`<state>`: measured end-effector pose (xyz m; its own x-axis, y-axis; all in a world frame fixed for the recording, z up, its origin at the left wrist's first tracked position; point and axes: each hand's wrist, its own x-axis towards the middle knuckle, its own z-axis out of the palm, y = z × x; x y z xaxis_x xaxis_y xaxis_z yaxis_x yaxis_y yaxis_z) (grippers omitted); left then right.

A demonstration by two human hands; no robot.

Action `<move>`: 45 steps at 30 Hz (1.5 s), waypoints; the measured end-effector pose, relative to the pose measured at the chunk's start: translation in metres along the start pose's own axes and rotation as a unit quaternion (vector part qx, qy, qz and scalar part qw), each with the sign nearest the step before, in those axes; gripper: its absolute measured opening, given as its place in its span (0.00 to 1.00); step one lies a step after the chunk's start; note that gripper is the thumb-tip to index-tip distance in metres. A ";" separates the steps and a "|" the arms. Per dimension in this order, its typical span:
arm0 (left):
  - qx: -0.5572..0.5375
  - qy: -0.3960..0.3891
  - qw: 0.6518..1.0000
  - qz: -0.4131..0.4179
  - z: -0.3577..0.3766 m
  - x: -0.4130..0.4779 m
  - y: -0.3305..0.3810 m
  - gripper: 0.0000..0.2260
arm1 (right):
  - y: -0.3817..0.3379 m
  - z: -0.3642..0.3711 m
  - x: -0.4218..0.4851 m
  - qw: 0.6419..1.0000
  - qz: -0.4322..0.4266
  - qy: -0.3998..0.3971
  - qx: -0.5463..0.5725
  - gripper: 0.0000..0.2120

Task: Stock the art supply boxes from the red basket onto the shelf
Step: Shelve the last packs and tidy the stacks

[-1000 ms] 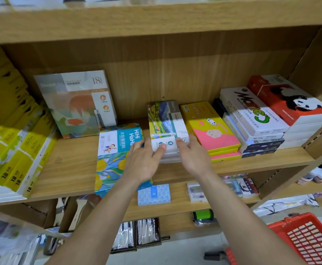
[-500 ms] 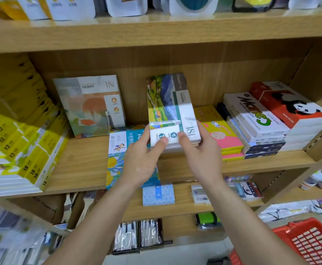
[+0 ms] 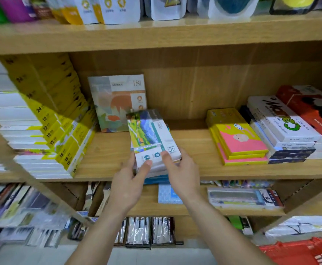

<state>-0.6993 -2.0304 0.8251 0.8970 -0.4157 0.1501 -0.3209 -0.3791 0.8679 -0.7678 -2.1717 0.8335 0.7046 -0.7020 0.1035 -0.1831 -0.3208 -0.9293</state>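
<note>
Both hands on a small stack of flat boxes (image 3: 153,138) at the front of the middle shelf (image 3: 194,169). Left hand (image 3: 127,186) grips the stack's near-left corner, thumb lying on the top lid. Right hand (image 3: 183,175) clasps the near-right corner, forefinger on the lid, other fingers wrapped round the side. The stack's far end points away from the hands toward the shelf back.

Handling, as judged: thin card boxes, stiff enough to hold flat, light singly, moderate as a stack. Printed lids look glossy, so the boxes may slide over one another; squeezing both sides with thumbs pressing down should keep them square. Corners would dent if knocked.

Room: bare shelf board lies on both sides of the hands. Just past the fingertips and to the left, an upright box (image 3: 118,102) leans on the back panel. Further left, the yellow stack (image 3: 64,131) slants. Well right of the right hand, the pink-and-yellow boxes (image 3: 238,138). Upper shelf edge well above. Red basket (image 3: 305,253) sits low, to the right of the right forearm.
</note>
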 end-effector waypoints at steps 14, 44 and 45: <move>-0.034 -0.087 0.996 -0.003 0.068 0.013 0.027 0.26 | 0.032 -0.066 -0.007 0.995 0.003 0.080 -0.052 0.19; 0.245 -0.266 0.932 0.023 0.109 0.089 0.005 0.67 | 0.051 -0.133 0.100 0.971 -0.046 0.053 -0.227 0.32; 0.235 -0.259 0.937 0.019 0.111 0.094 0.006 0.64 | 0.050 -0.134 0.100 0.969 -0.047 0.053 -0.238 0.33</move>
<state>-0.6502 -2.1635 0.7919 0.6541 -0.7350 -0.1789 -0.5567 -0.6278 0.5439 -0.7985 -2.3437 0.8447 0.6636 -0.7086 0.2399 -0.4342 -0.6260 -0.6478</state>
